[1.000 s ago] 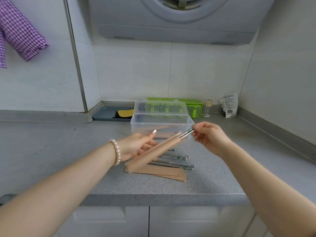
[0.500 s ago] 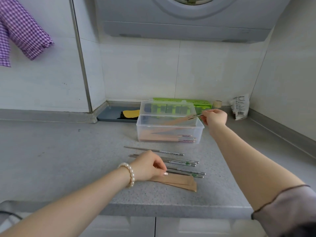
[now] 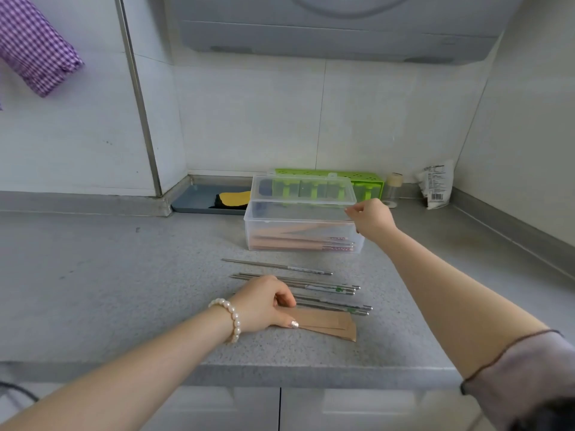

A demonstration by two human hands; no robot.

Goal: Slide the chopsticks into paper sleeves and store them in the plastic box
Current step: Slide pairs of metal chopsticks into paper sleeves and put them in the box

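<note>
The clear plastic box point(image 3: 251, 234) stands open at the back of the counter, its lid point(image 3: 303, 190) upright behind it. Several sleeved chopsticks point(image 3: 298, 243) lie inside. One more sleeved pair point(image 3: 311, 228) slants down into the box, its high end at my right hand point(image 3: 371, 219), whose curled fingers hold it at the box's right rim. Several bare metal chopsticks point(image 3: 314, 287) lie loose in front of the box. Nearer me is a small stack of brown paper sleeves point(image 3: 331, 322). My left hand point(image 3: 261, 306) pinches the left end of the top sleeve, thumb on the paper.
A green rack point(image 3: 368, 181), a small jar point(image 3: 392, 189) and a white packet point(image 3: 435, 186) line the back wall. A grey tray point(image 3: 193, 200) with a yellow sponge sits in the corner. A purple checked cloth point(image 3: 34, 51) hangs at upper left. The counter's front edge point(image 3: 280, 373) is close.
My right hand carried the sleeved pair from mid-air to the box and lowered it inside. My left hand let go of that pair and dropped onto the sleeve stack.
</note>
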